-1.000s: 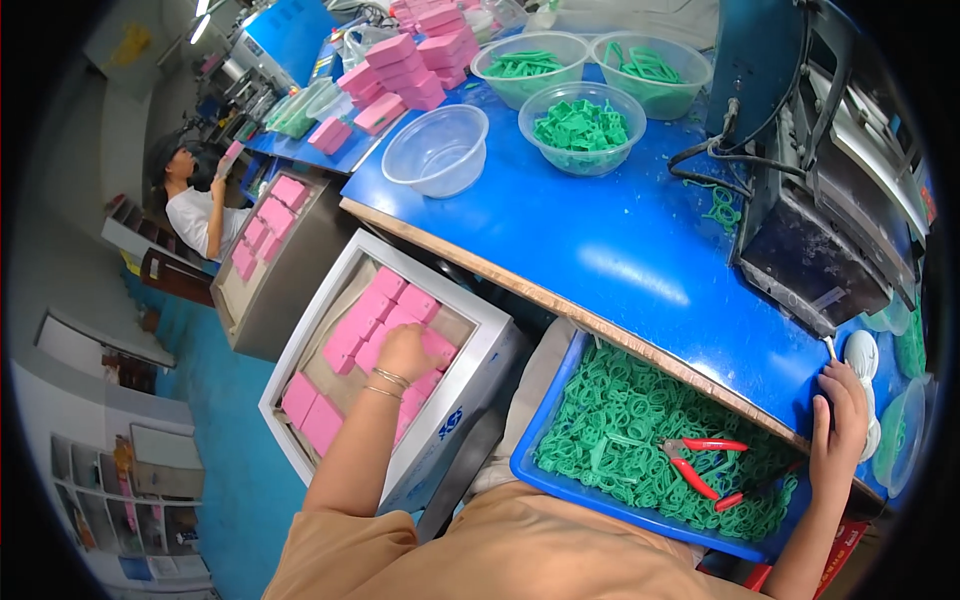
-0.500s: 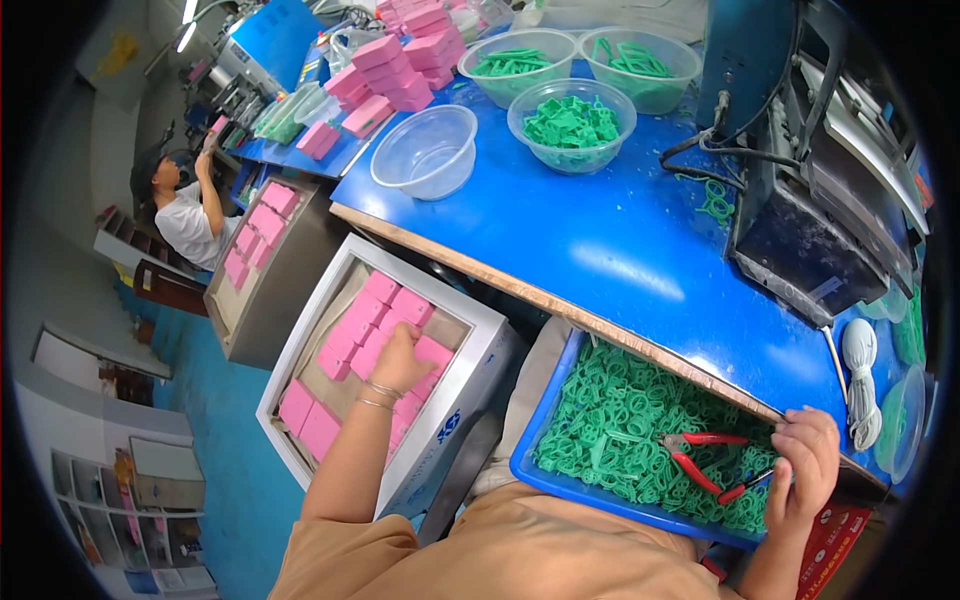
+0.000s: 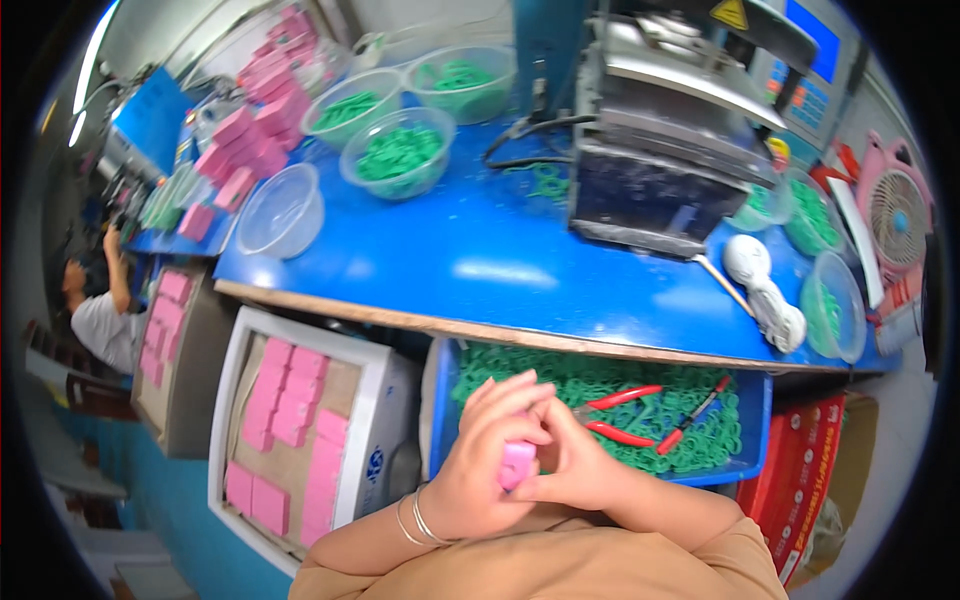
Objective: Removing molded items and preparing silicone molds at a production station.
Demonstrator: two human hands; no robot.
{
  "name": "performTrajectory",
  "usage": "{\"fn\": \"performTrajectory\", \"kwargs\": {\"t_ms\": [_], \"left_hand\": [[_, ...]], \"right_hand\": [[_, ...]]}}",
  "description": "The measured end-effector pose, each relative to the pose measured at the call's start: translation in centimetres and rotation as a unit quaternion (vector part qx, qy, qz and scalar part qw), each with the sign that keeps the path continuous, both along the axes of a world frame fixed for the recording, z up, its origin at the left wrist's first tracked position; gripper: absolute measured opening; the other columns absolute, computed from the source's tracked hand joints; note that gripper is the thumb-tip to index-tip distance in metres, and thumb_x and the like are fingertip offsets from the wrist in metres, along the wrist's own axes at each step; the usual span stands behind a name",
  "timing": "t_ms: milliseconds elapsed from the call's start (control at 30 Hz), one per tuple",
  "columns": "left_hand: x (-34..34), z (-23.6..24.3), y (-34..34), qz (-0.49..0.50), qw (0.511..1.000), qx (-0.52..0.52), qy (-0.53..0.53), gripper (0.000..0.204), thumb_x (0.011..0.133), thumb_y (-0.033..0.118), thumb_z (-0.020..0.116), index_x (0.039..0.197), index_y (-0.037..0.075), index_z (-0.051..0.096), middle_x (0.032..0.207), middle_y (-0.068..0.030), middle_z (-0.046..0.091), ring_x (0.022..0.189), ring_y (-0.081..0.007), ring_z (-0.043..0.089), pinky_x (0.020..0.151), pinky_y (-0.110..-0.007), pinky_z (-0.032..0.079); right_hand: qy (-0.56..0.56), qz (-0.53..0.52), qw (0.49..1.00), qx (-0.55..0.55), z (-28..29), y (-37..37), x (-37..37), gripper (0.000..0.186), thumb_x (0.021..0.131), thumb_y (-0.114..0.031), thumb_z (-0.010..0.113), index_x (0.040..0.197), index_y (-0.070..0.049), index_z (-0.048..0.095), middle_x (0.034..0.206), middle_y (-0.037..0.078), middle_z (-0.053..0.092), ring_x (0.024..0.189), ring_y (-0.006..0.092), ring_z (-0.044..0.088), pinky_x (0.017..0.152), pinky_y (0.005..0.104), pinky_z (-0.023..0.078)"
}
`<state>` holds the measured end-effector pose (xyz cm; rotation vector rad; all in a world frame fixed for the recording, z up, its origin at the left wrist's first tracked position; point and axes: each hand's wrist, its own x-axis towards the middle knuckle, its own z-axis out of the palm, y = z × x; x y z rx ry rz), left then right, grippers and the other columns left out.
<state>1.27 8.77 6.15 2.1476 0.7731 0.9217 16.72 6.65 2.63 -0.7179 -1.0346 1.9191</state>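
Note:
A small pink block (image 3: 517,463) is held in front of my body, mostly covered by fingers, with one end showing. My left hand (image 3: 478,470), with thin bangles at its wrist, is closed around it. Against the block's other side, my right hand (image 3: 580,462) is closed with thumb and fingers on it. Just beyond my hands is a blue bin (image 3: 762,425) filled with small green ring-like pieces (image 3: 520,365). Red-handled pliers (image 3: 622,398) and a red-and-black pen-like tool (image 3: 692,416) lie on the pieces.
A white carton (image 3: 232,400) with pink blocks (image 3: 270,503) stands at left. The blue table (image 3: 420,265) carries clear bowls (image 3: 282,212) with green parts, stacked pink blocks (image 3: 238,145), a black machine (image 3: 645,190) and a white cord bundle (image 3: 768,292). A person (image 3: 105,320) sits far left.
My left hand has come out of the white carton with a pink block to the middle. My right hand has left the bin's right edge and joined it. The view has swung right.

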Motion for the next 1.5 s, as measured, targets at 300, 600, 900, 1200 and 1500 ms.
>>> {"fn": "performTrajectory", "kwargs": {"t_ms": [300, 600, 900, 1200, 1500], "left_hand": [[0.1, -1.2, -0.1, -0.103, 0.916, -0.33, -0.202, 0.039, 0.065, 0.023, 0.08, 0.084, 0.009, 0.049, 0.105, -0.0087, 0.04, 0.1, -0.0188, 0.042, 0.091, -0.033, 0.034], [1.6, -0.9, -1.0, -0.065, 0.753, -0.548, -0.357, 0.028, 0.066, 0.007, 0.068, 0.069, 0.014, 0.041, 0.088, -0.0033, 0.044, 0.095, -0.0193, 0.043, 0.089, -0.032, 0.035], [2.1, -1.8, -0.9, -0.12, 0.653, -0.591, -0.457, 0.027, 0.069, 0.007, 0.063, 0.073, 0.013, 0.037, 0.087, -0.0029, 0.04, 0.096, -0.019, 0.041, 0.09, -0.032, 0.034], [2.0, -2.3, -0.8, -0.117, 0.63, -0.6, -0.48, 0.022, 0.064, 0.005, 0.057, 0.074, 0.014, 0.04, 0.084, -0.0016, 0.041, 0.093, -0.0184, 0.042, 0.093, -0.034, 0.034], [1.8, -2.6, -0.7, -0.111, 0.539, -0.639, -0.537, 0.019, 0.062, 0.007, 0.056, 0.065, 0.018, 0.04, 0.073, 0.0014, 0.041, 0.084, -0.0172, 0.044, 0.097, -0.044, 0.032]], "right_hand": [[-0.349, 0.009, 0.9, 0.262, 2.1, -0.2, 3.3, 0.027, 0.082, -0.03, 0.063, 0.08, -0.004, 0.055, 0.069, 0.007, 0.054, 0.063, 0.0219, 0.055, 0.057, 0.0334, 0.044], [-0.16, 0.0, 0.973, 0.168, 2.6, -0.7, 3.5, 0.031, 0.09, -0.018, 0.053, 0.062, -0.004, 0.055, 0.053, 0.003, 0.052, 0.051, 0.0129, 0.049, 0.047, 0.0286, 0.038], [-0.061, -0.06, 0.993, 0.085, 2.6, -1.2, 3.6, 0.039, 0.093, -0.017, 0.049, 0.056, -0.004, 0.051, 0.051, 0.001, 0.05, 0.046, 0.0078, 0.044, 0.043, 0.0242, 0.034], [0.055, -0.1, 0.993, 0.012, 1.7, -1.9, 3.2, 0.038, 0.093, -0.021, 0.046, 0.062, -0.001, 0.055, 0.053, 0.005, 0.051, 0.041, 0.0079, 0.042, 0.039, 0.0225, 0.032], [-0.265, -0.386, 0.854, 0.226, 4.3, 1.6, 8.1, 0.037, 0.094, -0.016, 0.039, 0.063, 0.0, 0.051, 0.06, 0.006, 0.049, 0.046, 0.0108, 0.045, 0.044, 0.025, 0.037]]}}
